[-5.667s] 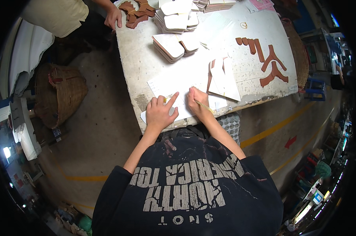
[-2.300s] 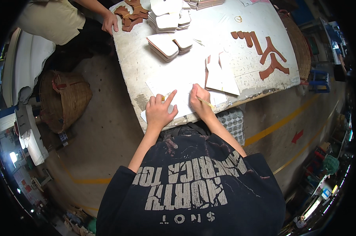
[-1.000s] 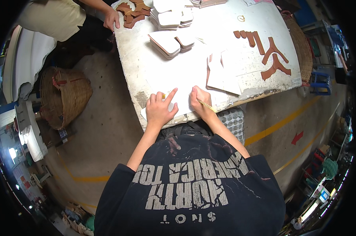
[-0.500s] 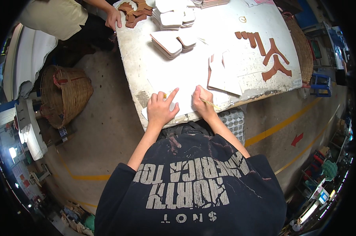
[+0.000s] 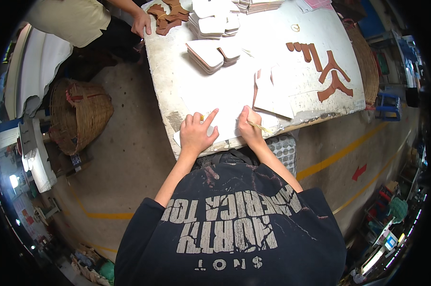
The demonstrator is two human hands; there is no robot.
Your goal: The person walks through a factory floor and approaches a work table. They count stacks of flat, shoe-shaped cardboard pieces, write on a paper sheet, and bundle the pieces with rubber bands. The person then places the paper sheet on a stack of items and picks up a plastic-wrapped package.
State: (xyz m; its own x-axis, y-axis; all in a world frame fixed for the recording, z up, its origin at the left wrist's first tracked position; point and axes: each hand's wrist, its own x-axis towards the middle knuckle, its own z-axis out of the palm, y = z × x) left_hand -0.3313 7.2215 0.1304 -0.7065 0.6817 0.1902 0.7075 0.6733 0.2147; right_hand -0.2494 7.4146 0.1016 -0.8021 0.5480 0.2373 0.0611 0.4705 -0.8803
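My left hand [image 5: 198,135] lies with fingers spread on a white sheet [image 5: 229,132] at the table's near edge, index finger stretched forward. A small yellow bit shows by its fingers, too small to name. To its right, my right hand [image 5: 250,125] is closed around a thin, pale yellow pen-like stick [image 5: 262,127], resting on the same sheet; its tip is hidden by the hand. Just beyond my right hand lie white flat pieces with brown edges [image 5: 275,99]. Farther off stands a low stack of rounded, white-faced brown pieces [image 5: 205,56].
The worn white table [image 5: 172,117] also carries taller white stacks [image 5: 208,26], brown strips [image 5: 315,56], curved brown pieces [image 5: 336,89] and a brown bundle [image 5: 168,19]. A co-worker's hand [image 5: 141,24] rests at the far left corner. Wicker baskets [image 5: 89,117] stand beside the table.
My right hand has shifted slightly to the right, holding the pen-like stick. My left hand keeps its place on the sheet. The whole view has moved a little.
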